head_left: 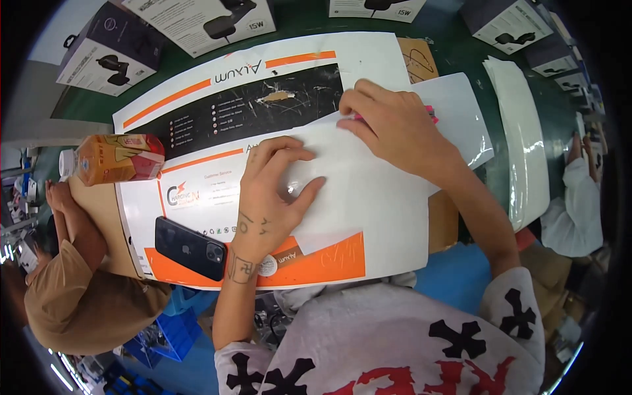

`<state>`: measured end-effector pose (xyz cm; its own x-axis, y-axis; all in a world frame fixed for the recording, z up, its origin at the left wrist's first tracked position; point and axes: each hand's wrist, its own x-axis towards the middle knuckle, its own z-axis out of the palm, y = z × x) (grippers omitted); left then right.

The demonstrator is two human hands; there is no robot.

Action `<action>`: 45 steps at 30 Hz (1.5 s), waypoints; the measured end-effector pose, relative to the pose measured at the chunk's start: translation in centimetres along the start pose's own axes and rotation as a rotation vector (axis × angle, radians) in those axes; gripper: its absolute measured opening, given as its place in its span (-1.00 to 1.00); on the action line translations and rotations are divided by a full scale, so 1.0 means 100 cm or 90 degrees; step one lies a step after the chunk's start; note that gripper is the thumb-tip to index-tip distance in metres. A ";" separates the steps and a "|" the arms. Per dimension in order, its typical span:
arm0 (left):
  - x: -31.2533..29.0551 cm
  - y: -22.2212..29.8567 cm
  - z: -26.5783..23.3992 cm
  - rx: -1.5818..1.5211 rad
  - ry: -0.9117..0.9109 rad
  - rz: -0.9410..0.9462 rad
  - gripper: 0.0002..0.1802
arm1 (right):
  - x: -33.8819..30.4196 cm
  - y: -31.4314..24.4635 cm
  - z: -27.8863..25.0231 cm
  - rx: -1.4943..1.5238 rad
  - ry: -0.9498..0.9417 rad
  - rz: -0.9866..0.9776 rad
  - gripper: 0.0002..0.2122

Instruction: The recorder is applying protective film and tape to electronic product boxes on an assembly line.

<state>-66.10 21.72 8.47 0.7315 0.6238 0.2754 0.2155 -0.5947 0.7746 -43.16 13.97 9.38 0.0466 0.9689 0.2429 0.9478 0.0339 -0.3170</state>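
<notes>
My right hand [392,125] is closed round a slim pink tool [432,114], mostly hidden by the fingers, so I cannot make out its exact kind. That hand is over a glossy white sheet [388,217] on the table. My left hand [273,191] rests on the sheet with its thumb and fingers apart and curved, holding nothing. Beneath lie large printed sheets [316,69] in white, black and orange; the black band is scratched and torn at one spot. A dark smartphone [187,247] lies beside my left wrist.
An orange drink bottle [122,159] lies on its side at the left. Several product boxes [112,56] line the far edge. A stack of glossy white sheets [520,145] lies at the right. A person in a brown shirt [79,296] is at the left; another in white [573,217] is far right.
</notes>
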 end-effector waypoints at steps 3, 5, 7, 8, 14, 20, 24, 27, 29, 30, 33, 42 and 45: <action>-0.005 -0.002 0.005 0.009 0.017 -0.014 -0.67 | 0.004 -0.009 0.014 -0.116 0.087 0.027 -0.86; -0.006 -0.002 0.005 0.006 0.015 -0.023 -0.66 | 0.004 -0.022 0.019 -0.141 0.078 0.015 -0.86; -0.006 -0.001 0.006 0.004 0.011 -0.033 -0.64 | 0.003 -0.029 0.023 -0.165 0.068 0.003 -0.85; -0.006 -0.001 0.006 0.003 0.013 -0.035 -0.64 | 0.003 -0.029 0.022 -0.166 0.067 0.001 -0.85; -0.005 -0.006 0.005 -0.111 0.043 -0.103 -0.63 | -0.001 -0.010 0.013 0.023 0.139 -0.161 -0.85; -0.003 -0.010 0.011 0.030 0.007 0.018 -0.56 | 0.001 0.008 0.011 -0.057 0.134 -0.089 -0.84; -0.001 -0.005 0.016 0.117 0.011 0.061 -0.48 | 0.000 0.009 0.014 -0.093 0.132 -0.064 -0.84; -0.001 -0.005 0.015 0.060 -0.003 -0.002 -0.38 | 0.001 0.003 0.014 -0.027 0.128 -0.074 -0.84; -0.002 -0.002 0.014 0.063 -0.009 -0.008 -0.35 | 0.001 0.005 0.010 0.047 0.128 -0.080 -0.84; -0.002 0.000 0.013 0.065 -0.013 -0.015 -0.32 | 0.001 0.007 0.006 0.121 0.128 -0.088 -0.84; -0.002 0.004 0.012 0.069 -0.020 -0.029 -0.27 | 0.001 0.010 -0.001 0.268 0.125 -0.104 -0.82; 0.011 0.017 0.006 -0.255 0.063 -0.112 -0.30 | 0.004 0.009 -0.008 0.412 0.084 -0.105 -0.79; 0.013 0.017 0.006 -0.258 0.061 -0.114 -0.33 | 0.006 0.010 -0.022 0.407 -0.003 -0.031 -0.80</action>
<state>-64.35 21.24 9.78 0.6382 0.7543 0.1539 0.0482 -0.2387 0.9699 -41.47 14.05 11.21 0.0055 0.9635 0.2678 0.5741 0.2162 -0.7897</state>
